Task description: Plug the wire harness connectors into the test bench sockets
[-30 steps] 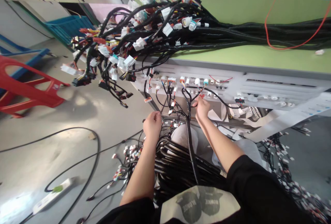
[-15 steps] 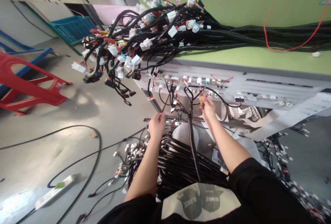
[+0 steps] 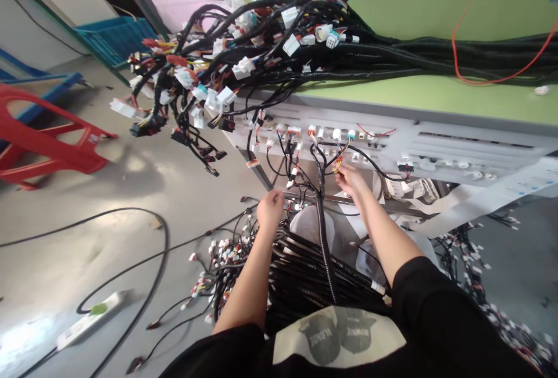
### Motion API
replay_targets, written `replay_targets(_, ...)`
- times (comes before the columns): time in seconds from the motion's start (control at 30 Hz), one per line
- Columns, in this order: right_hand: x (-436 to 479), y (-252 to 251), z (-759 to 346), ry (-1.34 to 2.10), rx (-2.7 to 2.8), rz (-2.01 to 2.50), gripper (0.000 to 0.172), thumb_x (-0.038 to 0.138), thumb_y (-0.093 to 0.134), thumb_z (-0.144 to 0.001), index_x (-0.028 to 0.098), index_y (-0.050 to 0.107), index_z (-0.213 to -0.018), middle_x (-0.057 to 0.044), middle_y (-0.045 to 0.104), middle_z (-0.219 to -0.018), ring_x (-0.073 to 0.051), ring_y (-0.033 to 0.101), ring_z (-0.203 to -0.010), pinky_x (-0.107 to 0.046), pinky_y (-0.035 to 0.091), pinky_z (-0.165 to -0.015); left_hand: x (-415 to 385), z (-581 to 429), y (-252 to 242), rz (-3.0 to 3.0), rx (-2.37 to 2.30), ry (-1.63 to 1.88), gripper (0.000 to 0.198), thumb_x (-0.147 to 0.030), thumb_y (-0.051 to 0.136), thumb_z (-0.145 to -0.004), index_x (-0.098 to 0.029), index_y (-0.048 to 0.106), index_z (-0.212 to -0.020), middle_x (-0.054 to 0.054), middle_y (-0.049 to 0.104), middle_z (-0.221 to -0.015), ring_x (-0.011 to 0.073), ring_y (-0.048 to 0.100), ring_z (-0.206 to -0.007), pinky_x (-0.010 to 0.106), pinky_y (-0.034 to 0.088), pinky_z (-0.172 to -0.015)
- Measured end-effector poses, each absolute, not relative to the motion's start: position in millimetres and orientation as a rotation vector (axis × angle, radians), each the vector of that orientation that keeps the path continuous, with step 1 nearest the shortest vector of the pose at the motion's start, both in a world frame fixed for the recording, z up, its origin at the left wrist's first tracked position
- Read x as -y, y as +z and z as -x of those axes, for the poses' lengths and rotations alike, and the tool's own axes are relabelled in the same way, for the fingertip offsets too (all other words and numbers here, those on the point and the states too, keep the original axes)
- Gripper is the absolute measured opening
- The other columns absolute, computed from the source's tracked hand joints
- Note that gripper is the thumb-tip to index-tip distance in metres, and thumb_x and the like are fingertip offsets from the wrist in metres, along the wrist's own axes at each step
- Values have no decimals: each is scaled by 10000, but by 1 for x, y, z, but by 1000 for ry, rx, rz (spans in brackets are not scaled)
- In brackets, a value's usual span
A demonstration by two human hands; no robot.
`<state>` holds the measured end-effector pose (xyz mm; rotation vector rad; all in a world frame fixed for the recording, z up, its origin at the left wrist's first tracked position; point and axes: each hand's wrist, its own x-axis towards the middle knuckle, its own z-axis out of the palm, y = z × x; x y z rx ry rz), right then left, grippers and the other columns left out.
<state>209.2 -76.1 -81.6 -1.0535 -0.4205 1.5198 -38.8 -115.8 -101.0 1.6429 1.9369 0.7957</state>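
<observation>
A black wire harness [image 3: 323,238] rises from my lap toward a white panel [image 3: 387,151], where several of its plugs sit in sockets. My right hand [image 3: 351,180] pinches a small orange connector with yellow wires [image 3: 338,161] just below the socket rows; whether it touches the panel I cannot tell. Lower and to the left, my left hand [image 3: 270,209] is closed, its fingertips beside thin black branch wires; what it holds, if anything, is hidden. Between the hands hangs a white and black connector [image 3: 292,178]. Another black plug [image 3: 406,168] sits at the panel's right part.
A thick bundle of harnesses [image 3: 379,64] lies along the green board above, its connectors hanging over the left end. More harnesses [image 3: 300,273] cover my lap. On the floor at left are a red stool [image 3: 47,134], a power strip [image 3: 89,320] and a looping black cable [image 3: 165,244].
My right hand has moved slightly down and left with the orange connector. My left hand has shifted a little right toward the harness. The camera view has shifted slightly.
</observation>
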Motion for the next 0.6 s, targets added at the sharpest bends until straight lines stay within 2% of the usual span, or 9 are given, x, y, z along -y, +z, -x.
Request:
replay_targets(0.2, 70, -83, -221, 1485, 740, 1197, 247, 259, 755, -585, 128, 637, -758, 27, 548, -604, -38, 445, -472, -147, 379, -392, 114, 34, -110, -1605, -1921, 771, 282, -368, 441, -771, -193, 652, -839, 20, 655, -673, 159, 574, -590, 227, 372, -544)
replay_targets(0.4, 66, -85, -215, 1374, 791, 1181, 316, 342, 777, -543, 131, 634, -730, 22, 557, -598, -44, 451, -469, -146, 379, -373, 113, 30, -119, -1526, -1866, 742, 268, -378, 455, -760, -192, 636, -827, 1, 629, -623, 145, 559, -511, 234, 378, -536)
replay_targets(0.6, 70, -86, -202, 1317, 649, 1172, 280, 320, 731, -560, 114, 621, -713, 29, 521, -499, -51, 439, -426, -146, 343, -346, 106, 28, -132, -1493, -1798, 710, 284, -372, 497, -734, -171, 645, -870, 34, 670, -761, 183, 610, -739, 248, 423, -657)
